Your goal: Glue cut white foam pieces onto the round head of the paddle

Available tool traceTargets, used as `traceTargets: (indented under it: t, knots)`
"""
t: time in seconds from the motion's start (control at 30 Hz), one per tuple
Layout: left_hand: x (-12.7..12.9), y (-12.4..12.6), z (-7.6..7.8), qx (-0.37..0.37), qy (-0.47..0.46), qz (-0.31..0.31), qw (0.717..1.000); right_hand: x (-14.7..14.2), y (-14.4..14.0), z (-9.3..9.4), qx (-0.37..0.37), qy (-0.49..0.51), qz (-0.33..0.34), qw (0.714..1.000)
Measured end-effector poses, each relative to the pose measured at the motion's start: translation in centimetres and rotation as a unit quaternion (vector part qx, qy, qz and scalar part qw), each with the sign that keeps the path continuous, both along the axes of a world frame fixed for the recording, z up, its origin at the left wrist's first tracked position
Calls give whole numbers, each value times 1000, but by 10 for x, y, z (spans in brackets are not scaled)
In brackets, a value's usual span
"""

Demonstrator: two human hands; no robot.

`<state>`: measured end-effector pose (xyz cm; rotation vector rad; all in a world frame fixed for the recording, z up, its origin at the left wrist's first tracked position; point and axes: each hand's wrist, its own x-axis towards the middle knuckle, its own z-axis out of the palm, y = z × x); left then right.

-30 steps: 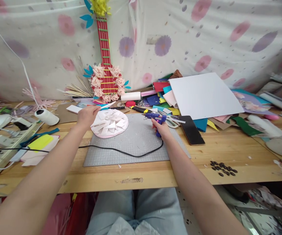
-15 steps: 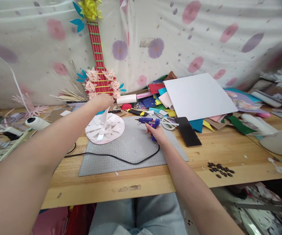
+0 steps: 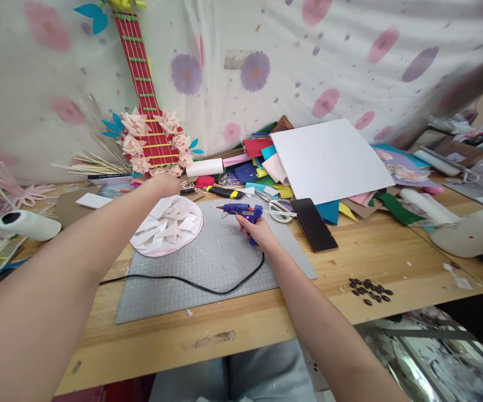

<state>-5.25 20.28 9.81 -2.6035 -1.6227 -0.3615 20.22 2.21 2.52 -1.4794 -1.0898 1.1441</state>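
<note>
— Glue gun [image 3: 241, 211]: blue, upright on the grey cutting mat [image 3: 207, 268], nozzle pointing left, handle wrapped in the right hand [image 3: 254, 233]. Fingers closed around the grip. Black cord [image 3: 191, 283] trailing from the handle, curving across the mat toward the left.

— And the left hand [image 3: 163, 184]?

— Stretched far forward, past the back edge of the mat, just beyond the pink disc with white folded paper pieces [image 3: 167, 226]. Fingers turned away from the camera; whether closed on anything, cannot tell. Resting near the foot of the red paper guitar [image 3: 149, 128], which leans against the flowered cloth.

— Disc touching the gun?

— No, apart: disc on the mat's left rear corner, gun to its right, bare mat between.

— Anything else close by?

— Scissors [image 3: 275, 207] just right of the gun, then a black phone [image 3: 314, 224] lying flat on the wooden table [image 3: 392, 262]. Behind these, a heap of coloured sheets under a large white board [image 3: 329, 159]. Yellow-and-black utility knife [image 3: 224, 192] behind the gun. White roll [image 3: 29, 224] lying at far left. Small cluster of dark beads [image 3: 369, 290] near the table's front edge on the right.
</note>
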Motion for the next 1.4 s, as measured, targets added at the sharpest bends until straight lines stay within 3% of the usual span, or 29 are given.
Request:
traceTargets:
  t: [0.1,0.2,0.33,0.43,0.57,0.67,1.13,1.4]
  knots:
    - [1,-4,8,-71,149,-11,986,0,1,-3,5,-1,7,1000]
    - [-2,-16,19,-44,179,10,983,1,2,-6,13,-4,9,1000]
    - [-17,-40,27,-65,173,44,982,1,1,-5,18,-13,10,1000]
    - [-35,-56,19,-72,99,32,992,0,0,-2,21,-20,11,1000]
    - [-55,-70,-5,-107,11,44,993,0,1,-3,22,-23,11,999]
    - [-62,-77,-19,-92,-26,55,994,0,3,-7,13,-37,15,999]
    - [-61,-82,-54,8,28,30,999,-1,1,-5,16,-46,15,999]
    - [-59,-84,-56,12,16,45,999,-1,2,-6,14,-48,14,999]
